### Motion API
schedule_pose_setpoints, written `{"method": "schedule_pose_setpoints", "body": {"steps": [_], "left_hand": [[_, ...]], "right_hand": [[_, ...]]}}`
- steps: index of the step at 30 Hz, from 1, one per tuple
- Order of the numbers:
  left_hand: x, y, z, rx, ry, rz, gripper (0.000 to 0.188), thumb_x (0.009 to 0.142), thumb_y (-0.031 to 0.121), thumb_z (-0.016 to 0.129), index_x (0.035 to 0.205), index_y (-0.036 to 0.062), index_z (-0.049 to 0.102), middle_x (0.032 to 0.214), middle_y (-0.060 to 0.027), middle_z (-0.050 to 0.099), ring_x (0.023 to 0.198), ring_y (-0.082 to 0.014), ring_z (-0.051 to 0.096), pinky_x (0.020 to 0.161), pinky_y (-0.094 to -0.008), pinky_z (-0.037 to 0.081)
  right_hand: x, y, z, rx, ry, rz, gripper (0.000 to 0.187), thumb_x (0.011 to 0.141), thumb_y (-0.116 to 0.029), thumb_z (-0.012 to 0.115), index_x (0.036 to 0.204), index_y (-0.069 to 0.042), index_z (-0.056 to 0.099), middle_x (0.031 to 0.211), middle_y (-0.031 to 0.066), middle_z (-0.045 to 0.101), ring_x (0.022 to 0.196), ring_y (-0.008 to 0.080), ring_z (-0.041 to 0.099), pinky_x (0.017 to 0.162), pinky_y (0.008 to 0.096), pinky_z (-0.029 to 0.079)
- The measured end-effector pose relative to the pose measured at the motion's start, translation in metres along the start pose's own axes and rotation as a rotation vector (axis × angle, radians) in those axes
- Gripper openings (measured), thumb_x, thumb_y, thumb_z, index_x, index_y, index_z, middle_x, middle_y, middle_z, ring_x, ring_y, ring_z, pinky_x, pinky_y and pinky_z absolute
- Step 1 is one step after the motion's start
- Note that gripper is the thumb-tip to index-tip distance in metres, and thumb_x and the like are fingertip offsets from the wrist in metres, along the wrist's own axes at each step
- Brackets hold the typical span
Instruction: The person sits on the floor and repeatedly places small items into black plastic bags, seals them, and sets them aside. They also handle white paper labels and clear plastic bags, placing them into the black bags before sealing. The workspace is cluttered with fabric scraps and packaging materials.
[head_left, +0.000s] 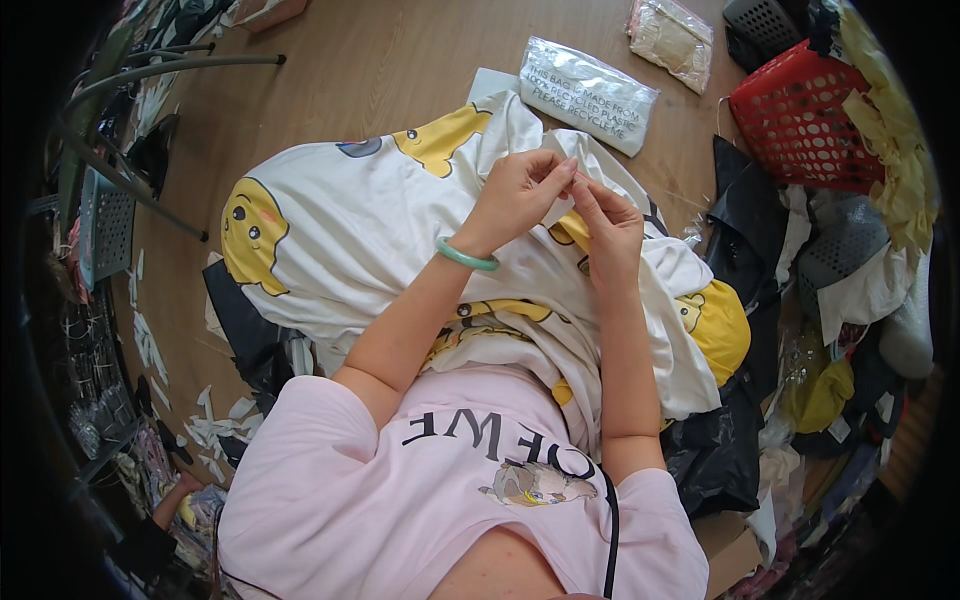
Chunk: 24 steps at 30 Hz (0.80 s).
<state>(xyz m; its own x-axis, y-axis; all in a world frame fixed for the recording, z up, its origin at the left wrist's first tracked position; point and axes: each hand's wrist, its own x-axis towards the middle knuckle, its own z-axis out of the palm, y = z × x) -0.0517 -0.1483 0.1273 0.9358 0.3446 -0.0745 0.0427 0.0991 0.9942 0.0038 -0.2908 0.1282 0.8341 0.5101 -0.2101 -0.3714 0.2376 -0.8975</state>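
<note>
**Both hands pinch a fold of the white garment**

White garment [400, 240], soft knit with yellow cartoon prints, lies heaped on the wooden table [380, 60], long axis roughly 10 to 4 o'clock. The pinched fold sits at 12 o'clock from the fingertips. Left hand [515, 195] and right hand [610, 225] both grasp it, tips touching. Green bangle [465, 256] on the left wrist. Crinkly plastic bag [588, 95] at 1 o'clock; red perforated basket [800, 115] at 2 o'clock.

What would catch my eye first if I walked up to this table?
The big white garment with yellow cartoon figures heaped mid-table, with the left hand and right hand pinching a spot on its upper edge. Next, the red perforated basket at the far right.
</note>
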Motion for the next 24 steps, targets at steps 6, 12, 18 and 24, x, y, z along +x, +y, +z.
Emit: {"method": "schedule_pose_setpoints", "body": {"steps": [6,12,18,24], "left_hand": [[-0.003,0.010,-0.002,0.139,-0.045,-0.003,0.028,0.099,0.025,0.060,0.088,0.0003,0.066,0.079,0.0005,0.065,0.074,-0.0049,0.057,0.066,-0.0217,0.046],[-0.004,0.010,-0.002,0.128,-0.055,0.031,0.028,0.099,0.026,0.059,0.090,0.0005,0.066,0.079,0.0004,0.065,0.075,-0.0058,0.057,0.067,-0.0231,0.045],[-0.005,0.014,-0.002,0.139,-0.063,0.005,0.028,0.099,0.026,0.058,0.092,0.0001,0.066,0.080,0.0005,0.064,0.076,-0.0056,0.056,0.068,-0.0230,0.045],[-0.004,0.008,-0.004,0.136,-0.064,0.004,0.027,0.099,0.025,0.058,0.093,-0.0003,0.065,0.083,0.0001,0.065,0.077,-0.0060,0.056,0.070,-0.0232,0.046]], "right_hand": [[-0.001,0.000,-0.002,-0.023,0.019,-0.005,0.018,0.089,-0.007,0.071,0.104,0.001,0.073,0.107,0.0124,0.072,0.096,0.0128,0.066,0.089,0.0264,0.052],[-0.002,0.000,-0.002,0.111,0.024,0.042,0.019,0.089,-0.007,0.071,0.106,0.002,0.073,0.105,0.0113,0.072,0.093,0.0123,0.067,0.087,0.0252,0.052],[-0.003,0.002,-0.002,-0.017,0.022,-0.019,0.020,0.089,-0.007,0.071,0.107,0.002,0.072,0.106,0.0109,0.072,0.094,0.0119,0.067,0.088,0.0258,0.052],[-0.005,0.001,0.002,-0.059,0.036,-0.030,0.021,0.089,-0.006,0.071,0.109,0.002,0.072,0.107,0.0113,0.072,0.093,0.0121,0.066,0.088,0.0254,0.052]]}}
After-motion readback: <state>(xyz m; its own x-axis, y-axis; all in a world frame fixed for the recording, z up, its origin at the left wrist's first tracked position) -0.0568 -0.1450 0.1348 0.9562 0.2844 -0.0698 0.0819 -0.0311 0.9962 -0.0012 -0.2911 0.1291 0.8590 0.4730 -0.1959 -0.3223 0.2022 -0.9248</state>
